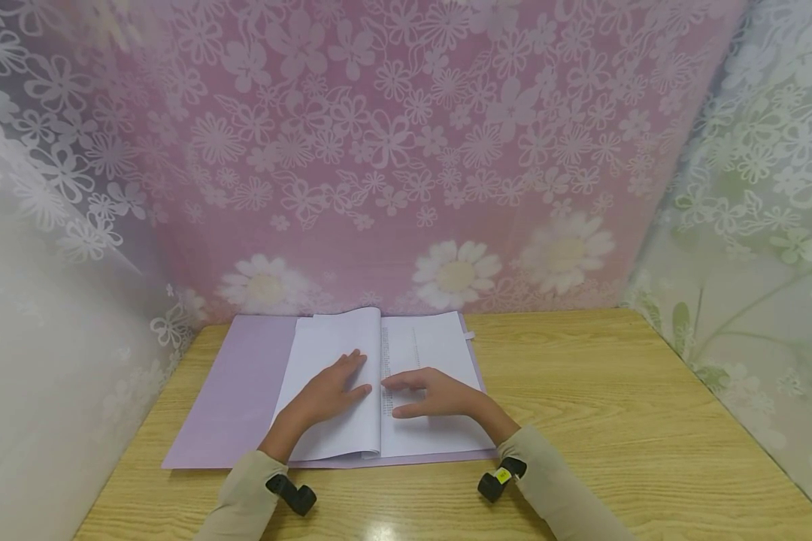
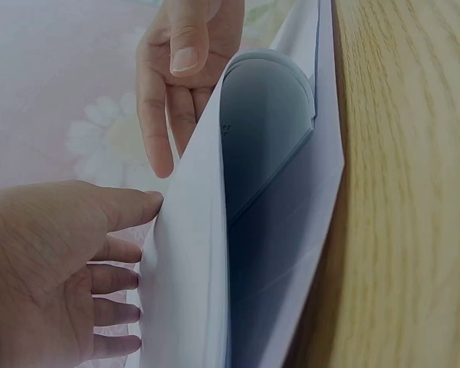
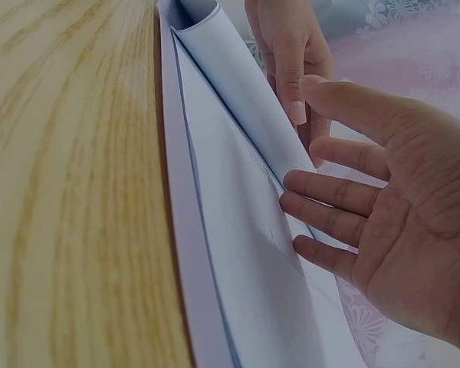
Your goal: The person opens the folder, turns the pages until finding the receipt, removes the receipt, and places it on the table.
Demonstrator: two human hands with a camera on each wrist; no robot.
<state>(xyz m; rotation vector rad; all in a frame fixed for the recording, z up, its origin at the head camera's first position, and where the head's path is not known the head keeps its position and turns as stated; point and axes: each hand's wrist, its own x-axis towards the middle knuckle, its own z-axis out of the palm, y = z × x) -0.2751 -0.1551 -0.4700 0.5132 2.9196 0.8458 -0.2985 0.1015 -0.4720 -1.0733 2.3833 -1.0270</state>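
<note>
A purple folder (image 1: 243,383) lies spread on the table, holding a stack of white sheets. The turned sheets (image 1: 341,436) on its left side bulge into a rounded fold along the middle, and the left wrist view shows the hollow curl of paper (image 2: 264,130) beneath. My left hand (image 1: 328,394) rests on these sheets with fingers extended, its fingertips against the paper. Over the printed page (image 1: 440,338) on the right is my right hand (image 1: 440,392), fingers loosely extended and thumb apart, fingertips near the fold. Nothing is between its fingers and thumb.
The wooden table (image 1: 582,391) extends to the right of the folder and in front of it. A flowered pink curtain (image 1: 379,188) hangs behind the table, with pale flowered sheets on both sides. A small white tab (image 1: 470,336) sticks out at the folder's right edge.
</note>
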